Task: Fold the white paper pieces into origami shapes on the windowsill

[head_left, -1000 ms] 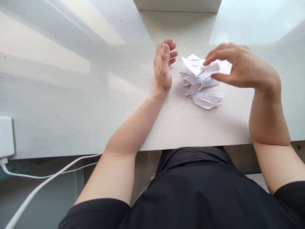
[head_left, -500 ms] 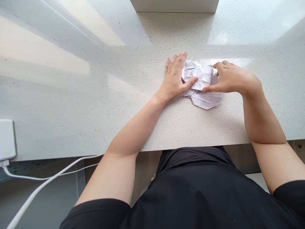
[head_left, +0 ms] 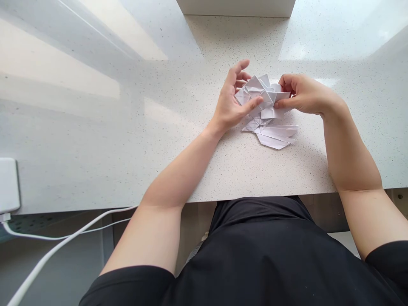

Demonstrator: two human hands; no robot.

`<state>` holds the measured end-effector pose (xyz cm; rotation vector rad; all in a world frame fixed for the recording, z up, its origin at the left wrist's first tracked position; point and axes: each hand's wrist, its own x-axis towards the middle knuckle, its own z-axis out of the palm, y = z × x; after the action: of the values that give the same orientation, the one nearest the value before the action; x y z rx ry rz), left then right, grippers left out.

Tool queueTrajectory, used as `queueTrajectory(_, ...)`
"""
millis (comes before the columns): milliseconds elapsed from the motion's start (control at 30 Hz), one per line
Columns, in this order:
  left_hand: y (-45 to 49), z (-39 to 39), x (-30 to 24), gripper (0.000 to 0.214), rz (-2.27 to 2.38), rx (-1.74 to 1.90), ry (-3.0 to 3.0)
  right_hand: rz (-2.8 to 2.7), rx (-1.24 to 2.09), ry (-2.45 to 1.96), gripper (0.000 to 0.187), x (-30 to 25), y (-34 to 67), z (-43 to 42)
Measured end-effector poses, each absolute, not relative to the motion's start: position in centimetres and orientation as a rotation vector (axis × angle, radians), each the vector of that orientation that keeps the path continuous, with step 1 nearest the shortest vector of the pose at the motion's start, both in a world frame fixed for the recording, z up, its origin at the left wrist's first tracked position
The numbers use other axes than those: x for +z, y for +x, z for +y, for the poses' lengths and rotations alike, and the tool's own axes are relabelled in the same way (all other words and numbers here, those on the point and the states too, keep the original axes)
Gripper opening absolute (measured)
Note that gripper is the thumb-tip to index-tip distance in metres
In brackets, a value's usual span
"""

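A bundle of white folded paper pieces (head_left: pixel 263 95) is held between both hands just above a speckled white countertop (head_left: pixel 127 140). My left hand (head_left: pixel 231 102) grips its left side, thumb pressed on the front and fingers curled behind. My right hand (head_left: pixel 302 95) pinches the right side with thumb and fingers closed. Beneath the bundle, several more folded paper pieces (head_left: pixel 274 136) lie flat on the counter.
A white box edge (head_left: pixel 237 7) stands at the back of the counter. A white charger block (head_left: pixel 8 185) rests at the counter's left front edge, with white cables (head_left: pixel 63 236) trailing down below. My dark shirt fills the bottom.
Both hands came together on the paper pile, then lifted a bundle of pieces off it. The left hand went from open beside the pile to gripping the bundle.
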<state>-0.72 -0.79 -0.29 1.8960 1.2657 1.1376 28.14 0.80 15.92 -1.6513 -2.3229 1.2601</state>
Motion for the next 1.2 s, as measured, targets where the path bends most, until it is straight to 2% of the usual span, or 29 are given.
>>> queueTrajectory(100,-1.6,0.8,-2.6,0.118,1.065,1.387,1.800,-2.298,1.141,-1.521,0.046,18.0,28.4,0.1)
queueTrajectory(167,-2.0,1.1,-3.1,0.092,0.969,1.433,1.729,-2.324,0.964,-1.446,0.034,19.4,28.6,-0.5)
queueTrajectory(233,-2.1,0.7,-2.8,0.081,0.909,1.414,1.672,-2.405,0.834,-1.397,0.029,20.6,28.8,-1.1)
queueTrajectory(300,-2.1,0.1,-2.0,0.079,0.840,1.427,1.590,-2.588,0.859,-1.355,0.035,21.3,29.0,-1.7)
queueTrajectory(433,-1.9,-0.1,-1.8,0.068,0.766,1.435,1.513,-2.923,1.057,-1.298,0.061,21.3,29.3,-2.5)
queueTrajectory(567,-2.2,1.0,-3.0,0.063,0.831,1.434,1.577,-2.958,0.845,-1.491,0.076,19.1,28.9,-3.6)
queueTrajectory(733,-1.9,0.4,-2.3,0.082,1.002,1.331,1.786,-3.019,0.579,-1.665,0.099,15.3,26.8,-5.3)
queueTrajectory(833,-1.4,-0.4,-1.1,0.093,1.066,1.279,1.900,-3.037,0.491,-1.695,0.102,14.4,25.8,-6.1)
queueTrajectory(967,-1.0,-0.7,-0.5,0.095,1.117,1.306,1.890,-3.061,0.492,-1.684,0.104,14.5,25.6,-6.5)
queueTrajectory(1200,-1.3,0.2,-1.7,0.075,1.018,1.381,1.802,-3.041,0.519,-1.648,0.092,14.3,25.4,-7.2)
